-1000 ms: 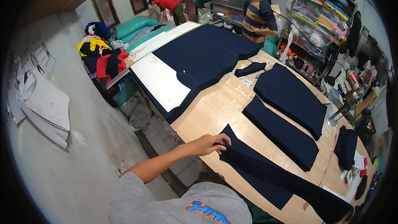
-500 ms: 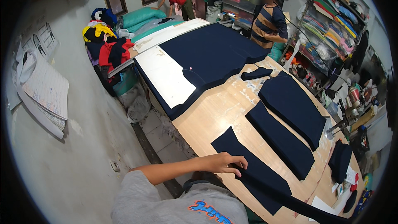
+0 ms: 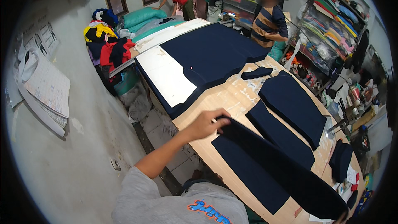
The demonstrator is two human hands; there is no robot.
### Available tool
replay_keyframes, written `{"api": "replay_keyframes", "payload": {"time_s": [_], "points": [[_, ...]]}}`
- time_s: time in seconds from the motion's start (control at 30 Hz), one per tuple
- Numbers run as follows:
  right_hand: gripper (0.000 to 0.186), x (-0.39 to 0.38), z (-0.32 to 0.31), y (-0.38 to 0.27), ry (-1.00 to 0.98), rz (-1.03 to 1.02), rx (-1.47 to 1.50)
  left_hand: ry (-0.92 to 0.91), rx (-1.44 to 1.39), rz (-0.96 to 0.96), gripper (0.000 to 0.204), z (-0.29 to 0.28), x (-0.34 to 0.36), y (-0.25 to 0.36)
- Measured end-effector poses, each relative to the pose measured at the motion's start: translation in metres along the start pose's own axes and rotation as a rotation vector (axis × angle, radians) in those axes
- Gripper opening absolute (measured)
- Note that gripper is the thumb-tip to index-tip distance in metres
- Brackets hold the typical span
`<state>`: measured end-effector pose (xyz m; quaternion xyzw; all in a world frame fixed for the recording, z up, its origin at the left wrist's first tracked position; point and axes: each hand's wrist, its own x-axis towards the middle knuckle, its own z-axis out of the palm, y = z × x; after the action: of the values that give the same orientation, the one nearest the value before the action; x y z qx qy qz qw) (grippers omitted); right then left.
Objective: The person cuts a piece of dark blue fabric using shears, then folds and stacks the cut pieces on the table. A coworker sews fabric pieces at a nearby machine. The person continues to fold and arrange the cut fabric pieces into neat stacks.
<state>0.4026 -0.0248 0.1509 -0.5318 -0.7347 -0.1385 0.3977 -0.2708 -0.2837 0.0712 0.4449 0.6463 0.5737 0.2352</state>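
My left hand [image 3: 209, 123] pinches the upper end of a long dark navy fabric piece [image 3: 282, 166], which is stretched slantwise above the table. At its lower right end, a small part of my right hand [image 3: 343, 215] shows at the picture's edge, closed on the cloth. Under the lifted piece lies another navy cut panel [image 3: 248, 174] flat on the table, partly covered. Beside it rest a long navy stack of cut fabric [image 3: 271, 128] and a wider navy stack [image 3: 292, 103].
A thick navy fabric stack [image 3: 215, 49] with a white pattern sheet [image 3: 166, 76] covers the table's far part. A clamp-like metal tool [image 3: 331, 129] stands at the right edge. One person [image 3: 269, 27] stands across the table; another [image 3: 178, 0] bends over at the back.
My left hand has moved up and away from me, lifting the end of the dark fabric. The strip now spreads wide between both hands, and part of my right hand has come into view.
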Motion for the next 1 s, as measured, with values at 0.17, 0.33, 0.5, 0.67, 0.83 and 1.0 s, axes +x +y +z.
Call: {"api": "replay_keyframes", "payload": {"time_s": [0.17, 0.33, 0.5, 0.67, 0.83, 1.0], "points": [[0.037, -0.038, 0.047, -0.084, -0.313, 0.379, 0.574, 0.256, 0.181, 0.112, 0.016, -0.056, 0.013, 0.026], [0.011, -0.090, 0.110, -0.104, -0.504, 0.306, 0.828, 0.416, 0.179, 0.103, 0.015, -0.085, 0.022, 0.051], [0.013, -0.123, 0.142, -0.147, -0.746, 0.263, 0.772, 0.518, 0.300, 0.172, 0.011, -0.110, 0.015, 0.074], [0.013, -0.148, 0.145, -0.143, -0.657, 0.278, 0.643, 0.331, 0.485, -0.028, 0.015, -0.120, 0.010, 0.091], [0.013, -0.160, 0.136, -0.125, -0.547, 0.328, 0.703, 0.250, 0.423, 0.049, 0.016, -0.119, 0.009, 0.071], [0.024, -0.143, 0.102, -0.144, -0.575, -0.017, 0.547, 0.369, 0.452, -0.014, 0.021, -0.115, 0.032, 0.091]]}}
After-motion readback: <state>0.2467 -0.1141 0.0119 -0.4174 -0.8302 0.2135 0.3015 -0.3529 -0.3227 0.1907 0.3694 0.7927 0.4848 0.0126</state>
